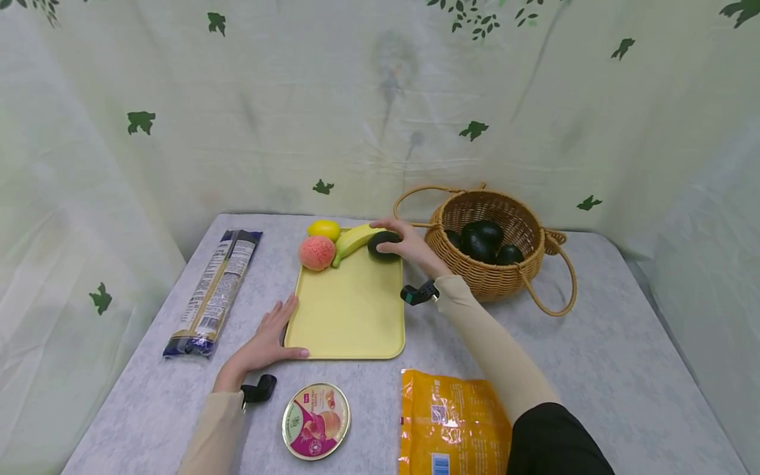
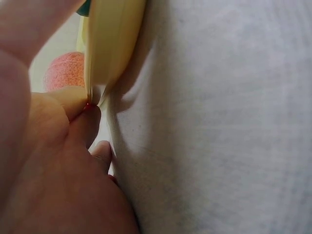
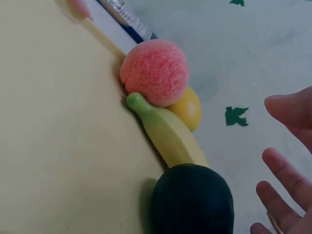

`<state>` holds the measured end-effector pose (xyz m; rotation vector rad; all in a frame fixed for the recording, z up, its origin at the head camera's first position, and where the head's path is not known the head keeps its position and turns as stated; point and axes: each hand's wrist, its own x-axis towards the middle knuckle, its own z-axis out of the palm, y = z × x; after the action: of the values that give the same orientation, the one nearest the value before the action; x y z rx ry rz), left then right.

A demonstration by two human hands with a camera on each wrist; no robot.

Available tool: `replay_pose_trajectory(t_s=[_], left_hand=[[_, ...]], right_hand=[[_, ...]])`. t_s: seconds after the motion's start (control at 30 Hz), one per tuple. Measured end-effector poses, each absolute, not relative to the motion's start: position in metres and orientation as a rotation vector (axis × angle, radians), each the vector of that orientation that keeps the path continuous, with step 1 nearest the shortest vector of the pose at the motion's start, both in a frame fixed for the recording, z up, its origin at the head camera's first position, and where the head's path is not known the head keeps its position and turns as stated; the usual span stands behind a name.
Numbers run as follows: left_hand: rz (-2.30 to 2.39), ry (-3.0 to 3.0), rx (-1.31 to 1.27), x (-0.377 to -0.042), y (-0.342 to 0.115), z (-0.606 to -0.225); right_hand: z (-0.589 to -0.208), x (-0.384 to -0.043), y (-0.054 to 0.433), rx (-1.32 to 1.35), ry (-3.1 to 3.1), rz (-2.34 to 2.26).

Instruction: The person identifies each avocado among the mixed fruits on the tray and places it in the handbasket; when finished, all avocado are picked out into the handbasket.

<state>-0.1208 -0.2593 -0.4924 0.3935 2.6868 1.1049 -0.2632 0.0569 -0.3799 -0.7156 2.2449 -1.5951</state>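
Observation:
My left hand point(image 1: 270, 343) rests at the near left corner of a yellow tray point(image 1: 350, 316), fingers stretched along its left side and thumb at the front rim. In the left wrist view, those fingers point(image 2: 80, 117) meet the tray's edge. Over the tray's far right corner, my right hand point(image 1: 406, 244) has its fingers spread around a dark green avocado point(image 1: 380, 245). The right wrist view shows that avocado point(image 3: 192, 202) apart from the fingers point(image 3: 280, 165). A banana point(image 1: 355, 243), a peach point(image 1: 317, 253) and a lemon point(image 1: 324, 229) lie beside it along the tray's far end.
At the back right stands a wicker basket point(image 1: 493, 280) with several avocados point(image 1: 482, 239) inside. A long pasta-like packet point(image 1: 214, 290) lies left of the tray. Nearer are a round tin point(image 1: 316, 422) and an orange bag point(image 1: 451, 422). A patterned curtain point(image 1: 356, 99) hangs behind.

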Motion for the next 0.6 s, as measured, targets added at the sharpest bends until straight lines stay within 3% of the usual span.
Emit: replay_pose_trajectory(t_s=[0.37, 0.6], left_hand=[[1.113, 2.671, 0.379, -0.121, -0.259, -0.49], [1.112, 2.664, 0.38, -0.121, -0.258, -0.49]], right_hand=[[-0.44, -0.301, 0.046, -0.788, 2.461, -1.465], [-0.444, -0.302, 0.042, -0.779, 2.593, -1.259]])
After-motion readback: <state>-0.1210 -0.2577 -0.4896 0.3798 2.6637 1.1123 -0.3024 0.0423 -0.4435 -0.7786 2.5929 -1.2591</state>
